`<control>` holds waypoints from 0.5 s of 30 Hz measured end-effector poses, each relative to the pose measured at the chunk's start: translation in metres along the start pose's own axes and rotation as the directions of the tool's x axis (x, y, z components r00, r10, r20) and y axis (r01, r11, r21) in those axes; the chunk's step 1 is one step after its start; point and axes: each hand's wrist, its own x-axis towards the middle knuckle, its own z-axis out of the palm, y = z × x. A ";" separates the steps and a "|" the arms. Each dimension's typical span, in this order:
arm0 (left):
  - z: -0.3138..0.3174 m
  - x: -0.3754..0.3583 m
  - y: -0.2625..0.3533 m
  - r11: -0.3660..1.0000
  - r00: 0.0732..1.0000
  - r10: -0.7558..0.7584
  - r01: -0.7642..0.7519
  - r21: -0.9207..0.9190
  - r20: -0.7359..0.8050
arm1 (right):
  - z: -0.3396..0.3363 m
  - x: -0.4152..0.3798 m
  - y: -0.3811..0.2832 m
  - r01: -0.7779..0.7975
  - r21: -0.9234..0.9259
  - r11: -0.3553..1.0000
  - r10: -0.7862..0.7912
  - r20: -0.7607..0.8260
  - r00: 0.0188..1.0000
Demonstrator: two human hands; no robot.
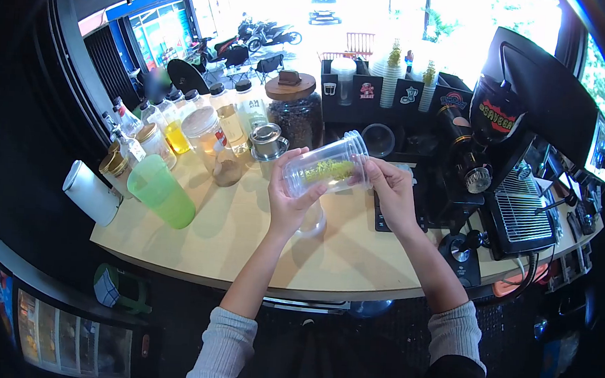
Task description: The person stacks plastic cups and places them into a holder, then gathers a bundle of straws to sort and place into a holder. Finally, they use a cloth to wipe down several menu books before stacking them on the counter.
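Observation:
A few clear plastic cups (323, 168), nested into one another and printed in yellow-green, are held sideways above the counter. My left hand (290, 194) wraps round the base end of the cups. At the other end, the fingers of my right hand (394, 193) pinch the stacked rims. Below the cups, partly hidden by my left hand, a clear round container (312, 224) stands on the wooden counter (243, 258). Close behind my left hand is a metal drip filter (268, 144).
Bottles (175, 136), a green pitcher (164, 193) and a large wooden-lidded jar (295, 112) stand to the left. Behind is a black cup holder (367, 96) with stacked cups. A grinder (492, 117) and a slatted drip tray (523, 202) are at right.

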 end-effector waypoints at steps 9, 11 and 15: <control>0.024 0.027 0.001 0.899 0.959 -0.277 0.239 -0.367 -0.054 | -0.009 -0.007 0.022 -0.007 0.294 0.956 -0.005 0.042 0.999; 0.022 0.043 0.000 0.928 0.963 -0.269 0.259 -0.268 -0.002 | -0.016 -0.007 0.016 -0.036 0.132 0.991 0.030 0.049 0.998; 0.037 0.071 0.008 1.000 0.996 0.001 0.001 -0.023 0.092 | -0.042 0.005 -0.006 0.080 -0.419 0.904 -0.172 -0.187 0.967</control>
